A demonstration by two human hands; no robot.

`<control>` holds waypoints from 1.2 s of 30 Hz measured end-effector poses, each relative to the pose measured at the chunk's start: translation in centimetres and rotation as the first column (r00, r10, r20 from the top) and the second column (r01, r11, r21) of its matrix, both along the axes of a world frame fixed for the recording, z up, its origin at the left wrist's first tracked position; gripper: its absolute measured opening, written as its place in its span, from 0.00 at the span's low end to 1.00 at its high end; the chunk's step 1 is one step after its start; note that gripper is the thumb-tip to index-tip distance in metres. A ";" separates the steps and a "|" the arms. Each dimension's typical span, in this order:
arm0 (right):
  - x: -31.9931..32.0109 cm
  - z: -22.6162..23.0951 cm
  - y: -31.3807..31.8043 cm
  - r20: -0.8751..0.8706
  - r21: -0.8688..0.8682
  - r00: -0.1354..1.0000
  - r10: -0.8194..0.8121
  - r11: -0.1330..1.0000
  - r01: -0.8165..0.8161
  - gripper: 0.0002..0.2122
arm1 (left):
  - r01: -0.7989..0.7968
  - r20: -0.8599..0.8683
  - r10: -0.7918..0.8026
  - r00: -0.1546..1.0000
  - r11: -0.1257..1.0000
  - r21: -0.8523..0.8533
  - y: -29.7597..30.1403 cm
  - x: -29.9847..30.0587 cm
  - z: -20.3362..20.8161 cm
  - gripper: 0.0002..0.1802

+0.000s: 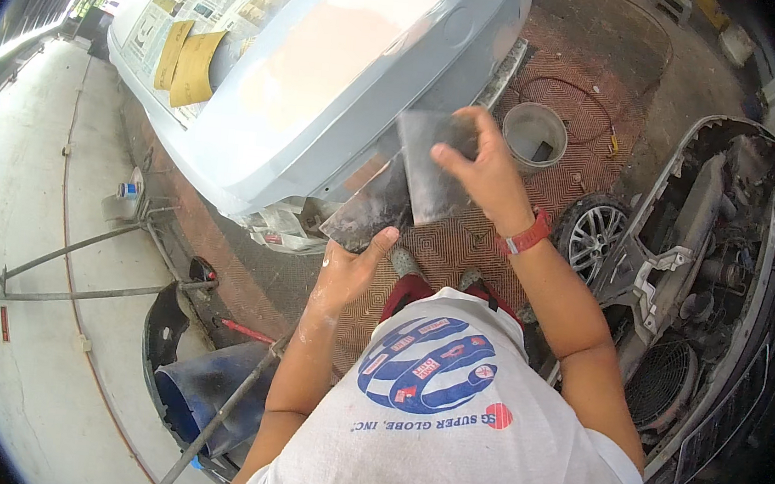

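Observation:
My left hand (348, 271) grips the lower edge of a dark grey, smudged sheet (374, 209) that looks like sandpaper, its thumb on top. White residue marks that hand and wrist. A second grey rectangular sheet (435, 168), lighter and smoother, is pinched by my right hand (484, 163) at its right side. This sheet stands almost upright and overlaps the first one in view. Both are in front of a pale blue-grey car body part (326, 98) with a peach-coloured patch. Two curved yellow-brown sheets (197, 69) rest on newspaper masking atop the car.
A bucket (535, 135) of cloudy liquid with a dark block in it stands on the patterned mat (588, 158), near a hose. To the right are a wheel (593, 232) and a stripped car front (698, 269). A metal frame (79, 293) and a dark-blue curved part (218, 393) lie left.

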State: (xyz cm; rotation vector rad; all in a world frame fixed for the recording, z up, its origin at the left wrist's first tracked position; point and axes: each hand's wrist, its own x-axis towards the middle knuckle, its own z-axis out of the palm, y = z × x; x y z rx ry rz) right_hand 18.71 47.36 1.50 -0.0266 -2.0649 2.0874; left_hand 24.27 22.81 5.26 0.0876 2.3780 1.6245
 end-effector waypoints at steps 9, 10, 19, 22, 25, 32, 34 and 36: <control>0.3 -0.1 -0.7 0.011 -0.076 1.000 0.000 0.997 0.001 0.24 | 0.017 0.056 -0.019 0.998 0.999 0.027 0.2 -0.4 0.1 0.30; 1.1 0.6 -1.2 0.004 0.134 1.000 0.016 0.991 -0.016 0.24 | 0.037 0.039 -0.037 0.999 0.999 -0.001 0.1 -0.6 0.0 0.30; 1.5 -0.3 -2.5 -0.074 0.177 0.995 0.069 0.983 -0.055 0.24 | 0.056 -0.060 -0.061 0.996 0.995 -0.083 0.6 -1.1 0.4 0.30; 2.0 -1.0 -3.3 -0.023 0.130 0.986 0.163 0.979 -0.159 0.26 | 0.043 0.044 -0.039 0.998 0.995 -0.094 -0.2 -1.9 -0.7 0.30; 0.1 -2.6 -1.0 -0.038 0.016 0.999 -0.026 1.000 0.027 0.26 | -0.016 0.048 0.014 0.999 0.999 0.040 -0.9 -1.8 -2.1 0.30; 3.4 -6.5 0.1 0.286 -0.681 0.929 0.234 0.732 0.025 0.22 | -0.149 0.115 0.107 0.988 0.873 0.465 -2.0 -1.8 -2.9 0.31; 5.8 -6.8 -2.0 0.269 -0.816 0.884 0.383 0.579 -0.002 0.21 | -0.148 0.137 0.088 0.987 0.834 0.531 -1.7 -2.2 -2.6 0.31; 7.0 -7.5 -3.3 0.179 -0.912 0.844 0.505 0.407 -0.050 0.19 | -0.166 0.181 0.078 0.980 0.824 0.541 -1.6 -2.5 -2.3 0.31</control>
